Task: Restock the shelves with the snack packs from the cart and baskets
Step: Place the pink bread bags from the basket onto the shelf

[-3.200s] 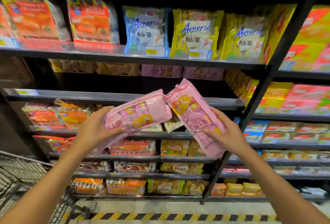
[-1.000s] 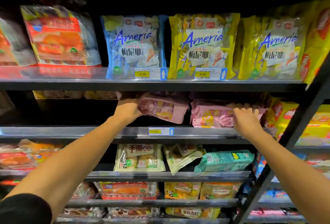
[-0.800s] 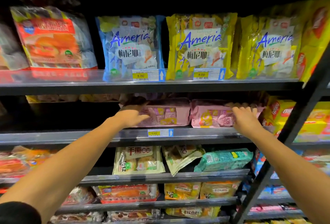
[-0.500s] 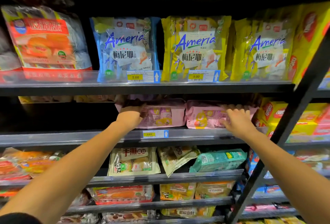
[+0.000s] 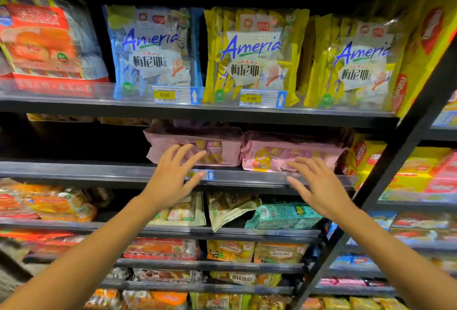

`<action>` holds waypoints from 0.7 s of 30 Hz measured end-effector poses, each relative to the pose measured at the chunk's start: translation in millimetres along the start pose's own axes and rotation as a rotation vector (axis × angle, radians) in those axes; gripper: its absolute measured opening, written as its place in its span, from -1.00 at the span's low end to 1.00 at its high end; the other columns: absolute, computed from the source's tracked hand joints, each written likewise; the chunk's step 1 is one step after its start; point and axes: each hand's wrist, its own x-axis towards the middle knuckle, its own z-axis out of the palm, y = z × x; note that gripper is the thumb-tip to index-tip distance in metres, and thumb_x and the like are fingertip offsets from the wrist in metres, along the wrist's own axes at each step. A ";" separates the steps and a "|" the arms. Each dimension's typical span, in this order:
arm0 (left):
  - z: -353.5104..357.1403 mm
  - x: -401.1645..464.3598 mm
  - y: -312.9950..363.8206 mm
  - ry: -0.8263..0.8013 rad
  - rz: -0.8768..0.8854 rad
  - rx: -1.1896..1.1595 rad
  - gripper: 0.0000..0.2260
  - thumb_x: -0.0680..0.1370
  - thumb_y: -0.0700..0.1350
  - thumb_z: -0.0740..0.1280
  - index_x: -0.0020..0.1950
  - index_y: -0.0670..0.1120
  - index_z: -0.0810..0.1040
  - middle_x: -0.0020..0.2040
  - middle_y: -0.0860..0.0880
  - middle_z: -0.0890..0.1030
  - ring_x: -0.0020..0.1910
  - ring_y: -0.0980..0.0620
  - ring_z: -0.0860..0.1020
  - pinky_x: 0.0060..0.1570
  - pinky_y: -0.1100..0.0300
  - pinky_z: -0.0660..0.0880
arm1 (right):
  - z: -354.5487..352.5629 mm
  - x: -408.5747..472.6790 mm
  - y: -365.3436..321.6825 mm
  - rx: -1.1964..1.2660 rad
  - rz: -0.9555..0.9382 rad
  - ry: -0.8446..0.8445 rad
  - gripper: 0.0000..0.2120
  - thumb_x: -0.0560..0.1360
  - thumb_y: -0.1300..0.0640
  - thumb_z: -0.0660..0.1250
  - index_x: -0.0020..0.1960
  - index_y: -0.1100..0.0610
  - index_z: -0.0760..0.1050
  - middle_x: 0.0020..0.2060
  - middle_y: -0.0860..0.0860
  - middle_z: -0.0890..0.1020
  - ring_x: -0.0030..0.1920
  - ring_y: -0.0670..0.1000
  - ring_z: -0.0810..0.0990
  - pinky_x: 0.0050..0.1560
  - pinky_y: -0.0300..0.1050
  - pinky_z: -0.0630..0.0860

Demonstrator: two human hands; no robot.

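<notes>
- Head view: two pink snack packs lie side by side on the second shelf [image 5: 74,173], the left pink pack [image 5: 222,147] and the right pink pack [image 5: 309,153] touching at their near ends.
- The left hand [image 5: 170,176] is held in front of the left pink pack with its fingers [image 5: 195,155] spread and straight, gripping nothing; whether the fingertips touch the wrapper cannot be told.
- The right hand [image 5: 321,191] is held in front of the right pink pack, fingers splayed and holding nothing, its fingertips over the pack's lower edge.
- On the shelf above stand a blue bag [image 5: 150,55] and two yellow bags [image 5: 254,57], upright, with price tags [image 5: 173,94] clipped to the shelf rail in front of them.
- A red and orange bag [image 5: 44,42] stands at the far left of that upper shelf.
- Below the hands, a green pack [image 5: 284,215] lies tilted on the third shelf beside beige packs [image 5: 230,208].
- Yellow boxes [image 5: 366,158] sit just to the right of the right pink pack.
</notes>
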 end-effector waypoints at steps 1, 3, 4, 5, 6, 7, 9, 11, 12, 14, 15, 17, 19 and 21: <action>-0.7 -0.9 5.0 -0.013 0.007 -0.002 -0.46 0.65 0.30 -0.02 0.56 0.12 0.32 0.49 -0.06 0.33 0.45 -0.23 0.25 0.41 -0.21 0.29 | -0.1 -1.3 0.7 0.011 0.021 -0.031 -0.43 0.63 -0.27 0.03 0.40 0.05 0.51 0.27 0.01 0.56 0.30 0.13 0.46 0.32 0.08 0.41; -3.0 3.7 11.0 -0.052 -0.010 0.015 -0.41 0.64 0.34 -0.09 0.55 0.13 0.36 0.47 -0.04 0.35 0.42 -0.22 0.26 0.40 -0.19 0.29 | -1.0 -0.5 -0.3 0.030 0.062 -0.064 -0.41 0.63 -0.31 -0.02 0.40 0.01 0.52 0.27 0.00 0.57 0.30 0.13 0.45 0.32 0.09 0.41; -3.8 6.9 12.1 -0.078 -0.023 0.026 -0.38 0.62 0.37 -0.14 0.55 0.15 0.35 0.47 -0.02 0.35 0.40 -0.21 0.26 0.40 -0.17 0.28 | 0.1 0.1 -1.1 0.035 0.082 -0.078 -0.39 0.62 -0.32 -0.05 0.40 -0.02 0.51 0.27 -0.01 0.56 0.30 0.12 0.44 0.32 0.09 0.41; -3.7 10.5 12.4 -0.111 -0.035 0.031 -0.36 0.61 0.39 -0.19 0.56 0.18 0.32 0.48 -0.01 0.33 0.40 -0.19 0.25 0.40 -0.16 0.28 | 0.2 1.3 -3.4 0.037 0.104 -0.104 -0.37 0.62 -0.35 -0.09 0.40 -0.04 0.51 0.27 -0.02 0.56 0.29 0.11 0.44 0.32 0.09 0.39; -3.4 13.3 13.3 -0.134 -0.043 0.033 -0.34 0.59 0.41 -0.22 0.57 0.20 0.29 0.48 0.00 0.31 0.39 -0.18 0.24 0.39 -0.14 0.29 | 2.2 2.9 -4.9 0.036 0.116 -0.132 -0.33 0.61 -0.37 -0.14 0.40 -0.06 0.50 0.26 -0.02 0.56 0.28 0.11 0.45 0.32 0.08 0.38; -3.5 15.3 15.0 -0.151 -0.040 0.038 -0.32 0.58 0.42 -0.24 0.57 0.22 0.28 0.48 0.01 0.31 0.37 -0.17 0.24 0.36 -0.13 0.31 | 3.0 5.1 -7.1 0.031 0.126 -0.173 -0.29 0.59 -0.40 -0.20 0.40 -0.07 0.50 0.26 -0.02 0.56 0.27 0.11 0.45 0.33 0.08 0.36; -4.4 18.9 19.2 -0.173 -0.036 0.040 -0.31 0.55 0.44 -0.26 0.56 0.25 0.27 0.47 0.03 0.31 0.34 -0.15 0.25 0.31 -0.11 0.34 | 6.5 9.8 -7.0 0.024 0.141 -0.251 -0.20 0.55 -0.45 -0.30 0.43 -0.09 0.46 0.28 -0.01 0.55 0.27 0.12 0.45 0.34 0.09 0.33; -6.4 21.8 23.2 -0.210 -0.045 0.014 -0.29 0.52 0.47 -0.27 0.56 0.28 0.26 0.46 0.04 0.29 0.33 -0.14 0.23 0.30 -0.12 0.36 | 8.3 15.8 -5.9 0.026 0.157 -0.287 -0.15 0.50 -0.50 -0.37 0.46 -0.15 0.41 0.32 -0.01 0.52 0.31 0.13 0.42 0.36 0.11 0.31; -7.0 23.9 24.3 -0.231 -0.043 -0.014 -0.27 0.50 0.50 -0.28 0.55 0.29 0.26 0.45 0.04 0.28 0.34 -0.14 0.21 0.31 -0.14 0.37 | 7.4 18.4 -5.8 0.031 0.157 -0.298 -0.13 0.48 -0.51 -0.39 0.47 -0.18 0.39 0.33 -0.02 0.50 0.31 0.14 0.40 0.37 0.11 0.30; -9.6 28.3 27.0 -0.299 -0.072 -0.081 -0.26 0.49 0.53 -0.26 0.56 0.30 0.24 0.51 0.00 0.23 0.43 -0.18 0.15 0.37 -0.21 0.35 | 1.5 23.2 -8.3 0.047 0.165 -0.348 -0.14 0.45 -0.52 -0.37 0.49 -0.21 0.35 0.34 -0.02 0.44 0.31 0.18 0.35 0.39 0.08 0.25; -10.3 31.6 28.6 -0.339 -0.104 -0.108 -0.30 0.51 0.52 -0.22 0.56 0.30 0.23 0.57 -0.03 0.18 0.50 -0.21 0.08 0.43 -0.25 0.28 | -3.5 26.9 -10.0 0.060 0.179 -0.384 -0.17 0.47 -0.51 -0.34 0.50 -0.21 0.34 0.34 -0.01 0.42 0.32 0.20 0.32 0.39 0.08 0.22; -13.1 39.4 31.4 -0.413 -0.164 -0.173 -0.39 0.57 0.46 -0.12 0.57 0.29 0.21 0.63 -0.09 0.08 0.59 -0.27 -0.05 0.49 -0.29 0.10 | -12.1 39.2 -10.6 0.120 0.236 -0.468 -0.30 0.53 -0.45 -0.23 0.51 -0.23 0.31 0.37 0.01 0.38 0.41 0.23 0.24 0.43 0.17 0.17; -18.2 46.9 32.0 -0.477 -0.181 -0.208 -0.37 0.56 0.45 -0.10 0.58 0.26 0.23 0.61 -0.16 0.12 0.60 -0.30 -0.05 0.50 -0.30 0.02 | -16.4 52.3 -8.2 0.154 0.254 -0.536 -0.34 0.56 -0.42 -0.19 0.53 -0.21 0.29 0.47 0.07 0.35 0.49 0.23 0.19 0.49 0.24 0.11; -16.7 55.0 28.9 -0.503 -0.191 -0.215 -0.31 0.55 0.47 -0.12 0.55 0.18 0.34 0.51 -0.22 0.32 0.56 -0.31 0.15 0.48 -0.22 0.11 | -15.6 63.8 -6.3 0.154 0.251 -0.568 -0.25 0.55 -0.44 -0.20 0.52 -0.08 0.35 0.49 0.13 0.38 0.50 0.21 0.26 0.50 0.18 0.14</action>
